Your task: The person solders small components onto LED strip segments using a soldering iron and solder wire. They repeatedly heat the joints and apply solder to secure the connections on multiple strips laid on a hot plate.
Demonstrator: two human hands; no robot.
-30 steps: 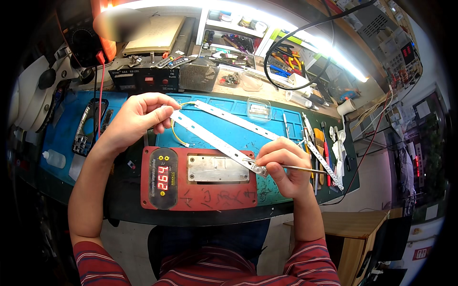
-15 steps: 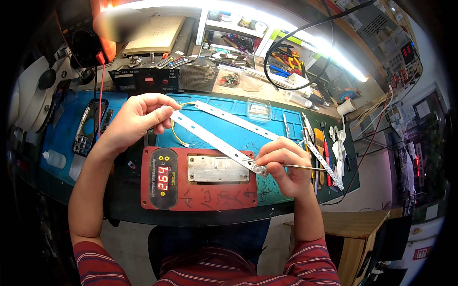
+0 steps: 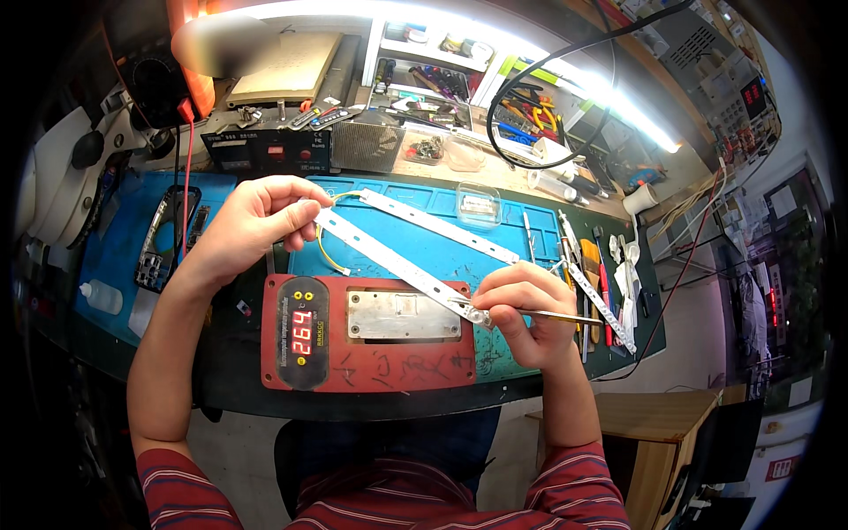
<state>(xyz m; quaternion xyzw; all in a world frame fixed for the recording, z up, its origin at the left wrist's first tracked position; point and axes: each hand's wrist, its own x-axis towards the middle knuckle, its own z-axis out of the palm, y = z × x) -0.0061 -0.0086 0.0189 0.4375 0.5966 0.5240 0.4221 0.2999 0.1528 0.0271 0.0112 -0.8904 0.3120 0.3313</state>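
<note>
My left hand (image 3: 265, 216) pinches the upper left end of a narrow white LED strip (image 3: 389, 258). The strip slants down to the right, above a metal heating plate (image 3: 405, 305) set in a red base (image 3: 406, 375). Metal tweezers (image 3: 565, 315) are gripped in my right hand (image 3: 530, 322), their tips at the strip's lower end beside a small clear lens. Whether my right fingers also touch the strip, I cannot tell. Yellow and green wires (image 3: 334, 258) hang by my left fingers. Behind lies a second white strip (image 3: 442, 227), partly hidden by my right hand.
A lit red display (image 3: 302, 332) sits on the base's left side. Another strip (image 3: 603, 309) lies at the right among brushes and hand tools. A clear plastic box (image 3: 479, 203) rests on the blue mat (image 3: 305, 190). A black cable (image 3: 496, 115) loops overhead.
The tweezers have tilted slightly, their back end now lower. My right hand and the strip's lower end have shifted very little; my left hand keeps its hold.
</note>
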